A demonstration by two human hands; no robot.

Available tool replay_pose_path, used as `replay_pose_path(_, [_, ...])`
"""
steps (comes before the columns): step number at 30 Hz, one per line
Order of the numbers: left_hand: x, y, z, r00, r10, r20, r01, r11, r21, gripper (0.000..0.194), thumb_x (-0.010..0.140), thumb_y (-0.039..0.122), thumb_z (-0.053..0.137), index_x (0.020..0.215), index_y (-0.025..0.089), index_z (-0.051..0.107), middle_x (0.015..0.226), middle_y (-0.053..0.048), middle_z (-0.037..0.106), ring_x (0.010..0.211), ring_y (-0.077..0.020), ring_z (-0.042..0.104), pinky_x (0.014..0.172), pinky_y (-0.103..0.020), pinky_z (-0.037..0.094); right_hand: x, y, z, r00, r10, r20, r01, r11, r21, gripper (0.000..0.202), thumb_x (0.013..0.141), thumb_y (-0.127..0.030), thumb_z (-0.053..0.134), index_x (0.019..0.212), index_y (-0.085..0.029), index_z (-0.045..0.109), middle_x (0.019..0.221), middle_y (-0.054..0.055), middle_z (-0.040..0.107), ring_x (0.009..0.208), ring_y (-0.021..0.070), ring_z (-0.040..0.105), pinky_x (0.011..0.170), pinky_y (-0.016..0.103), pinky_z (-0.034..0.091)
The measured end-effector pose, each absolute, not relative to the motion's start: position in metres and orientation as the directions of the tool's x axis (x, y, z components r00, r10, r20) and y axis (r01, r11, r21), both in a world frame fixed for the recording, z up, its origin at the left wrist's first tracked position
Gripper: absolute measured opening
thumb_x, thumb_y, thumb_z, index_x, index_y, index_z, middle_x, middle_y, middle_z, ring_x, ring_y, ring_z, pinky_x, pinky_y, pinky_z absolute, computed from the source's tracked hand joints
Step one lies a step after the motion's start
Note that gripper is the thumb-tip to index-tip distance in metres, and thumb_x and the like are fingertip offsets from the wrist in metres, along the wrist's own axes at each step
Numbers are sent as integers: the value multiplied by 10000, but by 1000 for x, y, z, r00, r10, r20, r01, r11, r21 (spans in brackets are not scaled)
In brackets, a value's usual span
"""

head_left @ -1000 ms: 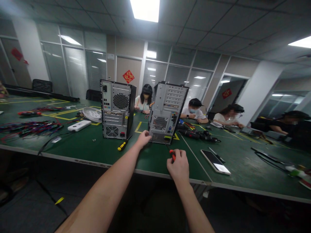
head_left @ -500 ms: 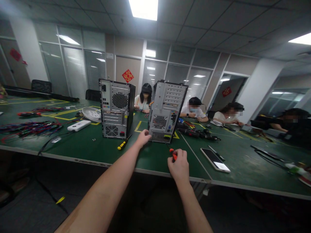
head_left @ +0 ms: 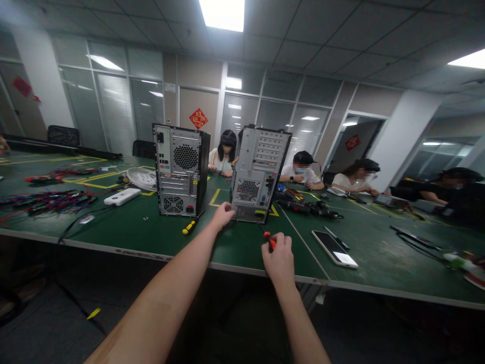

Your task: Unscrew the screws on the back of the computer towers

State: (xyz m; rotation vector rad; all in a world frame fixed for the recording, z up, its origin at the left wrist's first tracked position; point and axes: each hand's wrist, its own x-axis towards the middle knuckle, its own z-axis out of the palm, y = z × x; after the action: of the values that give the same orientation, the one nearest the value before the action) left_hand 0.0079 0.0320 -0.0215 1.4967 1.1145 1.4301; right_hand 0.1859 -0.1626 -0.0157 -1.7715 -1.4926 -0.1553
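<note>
Two computer cases stand upright on the green table, backs facing me. My left hand (head_left: 224, 216) rests against the lower left edge of the right computer case (head_left: 252, 174); its fingers are drawn together, and whether they grip the edge is unclear. My right hand (head_left: 279, 254) is closed around a red and black screwdriver (head_left: 268, 236), whose shaft points at the bottom of that case. The tip is too small to make out. The left computer case (head_left: 178, 169) stands apart, with a yellow and black screwdriver (head_left: 188, 227) lying in front of it.
A phone (head_left: 333, 247) lies right of my right hand on the green table (head_left: 235, 247). Left are a white power strip (head_left: 122, 196), a wire heap (head_left: 49, 200) and a white basket (head_left: 142, 178). Black tools (head_left: 306, 207) lie behind right. Several people sit across the table.
The view has shifted very slightly. Both hands keep their places at the right case, and a person across the table has raised their head a little.
</note>
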Motion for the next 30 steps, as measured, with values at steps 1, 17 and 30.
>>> replay_pose_path(1, [8,32,-21,-13,945,326,84,-324,942,155,680,108,662,790,185,584,725,32,576,703,-138,526,718,-266,410,186,-163,-16,302,776,555,876,5,-483,74,945,-234,540,1006,-207,508,1044,41,476,744,148,572,660,280,438])
replay_pose_path(17, [8,28,-18,-17,945,328,77,-325,942,160,675,93,654,770,188,566,709,37,554,700,-136,512,716,-264,403,195,-155,-27,179,679,712,886,203,-416,230,955,-260,485,1082,-206,668,1175,99,558,911,199,629,801,336,522])
replay_pose_path(30, [8,33,-23,-9,943,333,62,-332,941,154,680,100,655,784,183,578,728,30,569,710,-140,530,707,-267,409,191,-157,-26,219,703,677,936,46,-350,250,907,-216,532,1130,-199,642,1100,74,548,886,195,573,775,311,464])
